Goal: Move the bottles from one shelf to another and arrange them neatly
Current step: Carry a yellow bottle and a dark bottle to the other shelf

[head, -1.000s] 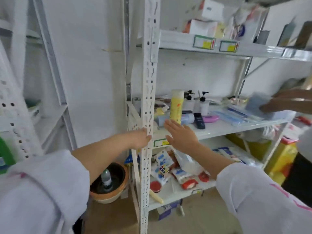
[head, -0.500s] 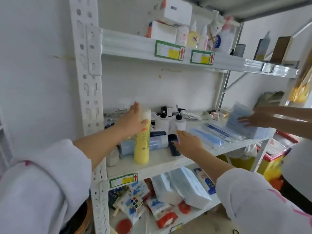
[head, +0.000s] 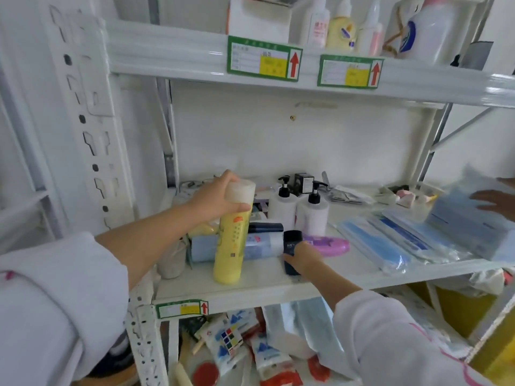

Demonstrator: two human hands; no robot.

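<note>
The yellow bottle (head: 232,238) stands upright at the near left of the middle shelf (head: 278,288), its base on the shelf surface. The left hand (head: 216,197) wraps the bottle's pale cap end, fingers and thumb curled round it: a narrow grip holding the bottle at the top.

The right hand (head: 305,259) is on the dark tube (head: 292,247), which lies just right of the yellow bottle. Fingers curl over its near end; the grip appears to hold the tube, though the underside of the hand is hidden.

Other bottles on the same shelf:
- a pale blue bottle (head: 256,246) lying on its side behind the yellow one;
- two white pump bottles (head: 298,213) upright at the far side, touching each other;
- a purple container (head: 328,245) lying right of the dark tube.

The upper shelf (head: 172,57) carries several bottles at its right end and is the probable destination.

Handling judgement: the yellow bottle is tall, narrow and smooth plastic, likely light but top-heavy when gripped at the cap. Hold lower, round the mid-body, for a steadier lift. The dark tube is small and stiff; a pinch across its width should suffice. Pump bottles are best taken by the body, not the pump head.

A second person's hand (head: 490,199) rests on blue packs (head: 459,227) at the far right.
</note>
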